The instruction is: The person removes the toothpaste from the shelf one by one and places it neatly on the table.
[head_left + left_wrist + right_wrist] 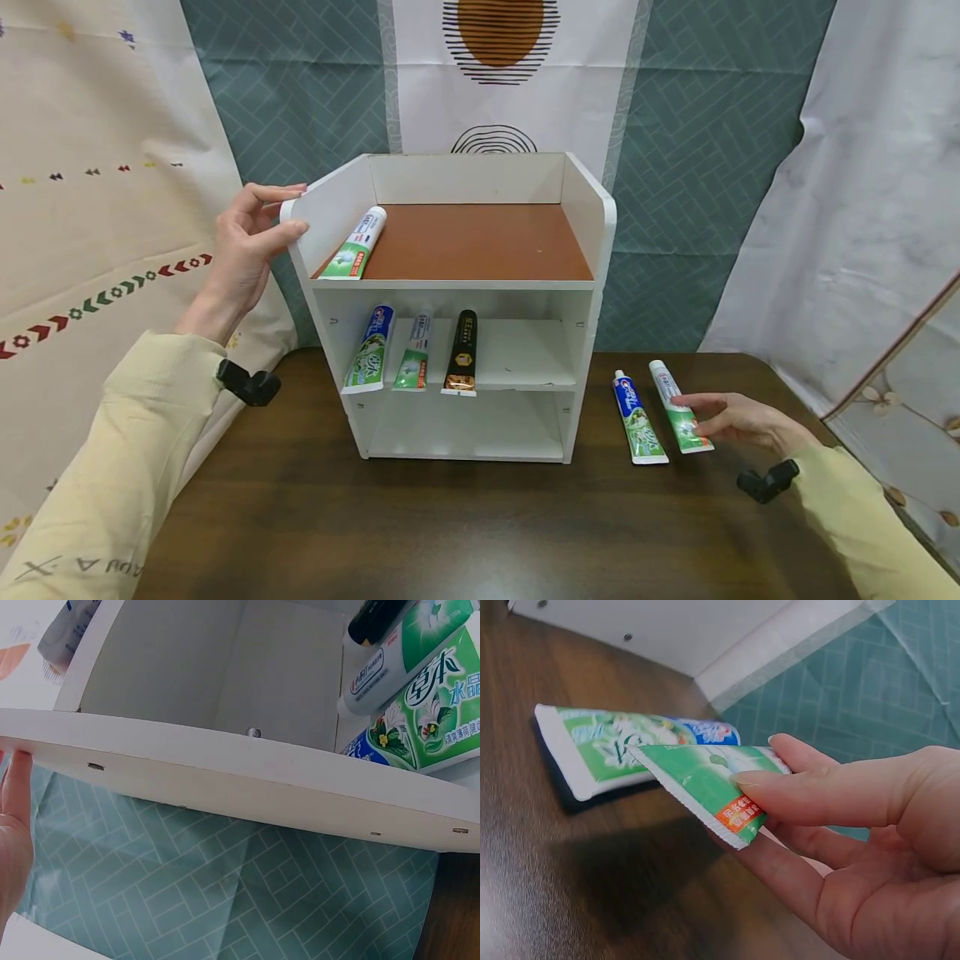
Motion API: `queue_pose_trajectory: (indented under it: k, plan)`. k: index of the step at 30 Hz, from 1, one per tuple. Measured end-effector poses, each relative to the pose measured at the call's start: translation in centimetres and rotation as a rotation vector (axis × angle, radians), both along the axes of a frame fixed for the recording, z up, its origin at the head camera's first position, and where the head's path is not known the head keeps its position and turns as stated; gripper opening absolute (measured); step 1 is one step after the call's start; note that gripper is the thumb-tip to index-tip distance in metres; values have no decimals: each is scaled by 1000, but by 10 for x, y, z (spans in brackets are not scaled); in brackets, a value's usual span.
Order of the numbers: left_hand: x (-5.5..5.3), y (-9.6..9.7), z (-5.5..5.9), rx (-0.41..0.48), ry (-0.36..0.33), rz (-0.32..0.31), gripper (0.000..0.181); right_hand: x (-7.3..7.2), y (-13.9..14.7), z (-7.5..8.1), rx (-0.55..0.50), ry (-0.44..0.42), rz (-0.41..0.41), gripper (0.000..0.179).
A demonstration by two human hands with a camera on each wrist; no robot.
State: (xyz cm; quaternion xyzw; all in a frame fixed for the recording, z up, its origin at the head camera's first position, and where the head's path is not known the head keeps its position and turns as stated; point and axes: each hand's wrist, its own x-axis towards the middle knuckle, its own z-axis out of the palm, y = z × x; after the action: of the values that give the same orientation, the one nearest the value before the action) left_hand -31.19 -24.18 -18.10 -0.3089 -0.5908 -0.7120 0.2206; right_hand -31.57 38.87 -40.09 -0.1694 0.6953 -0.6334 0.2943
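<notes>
My right hand (738,421) pinches a white and green toothpaste tube (705,780) between thumb and fingers, raised over the table with its shadow below. Just left of it, a blue and green toothpaste tube (641,421) lies on the table. With thumb and fingers, my left hand (251,242) grips the upper left edge of the white shelf unit (453,285). One white and green tube (358,246) leans at the left of the brown top level. On the middle shelf are a blue and green tube (370,350), a white and green tube (414,354) and a black tube (461,354).
The shelf unit stands on a dark wooden table (480,533). Behind it hangs a teal patterned cloth (697,208) with a white panel. Pale cloths flank the table at left (90,200) and right (840,250).
</notes>
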Motion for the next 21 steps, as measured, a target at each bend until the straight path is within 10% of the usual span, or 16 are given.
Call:
queue_pose_trajectory:
  k: [21]
  plan:
    - [-1, 0, 0, 10, -6, -8, 30, -6, -14, -23, 310, 46, -207, 53]
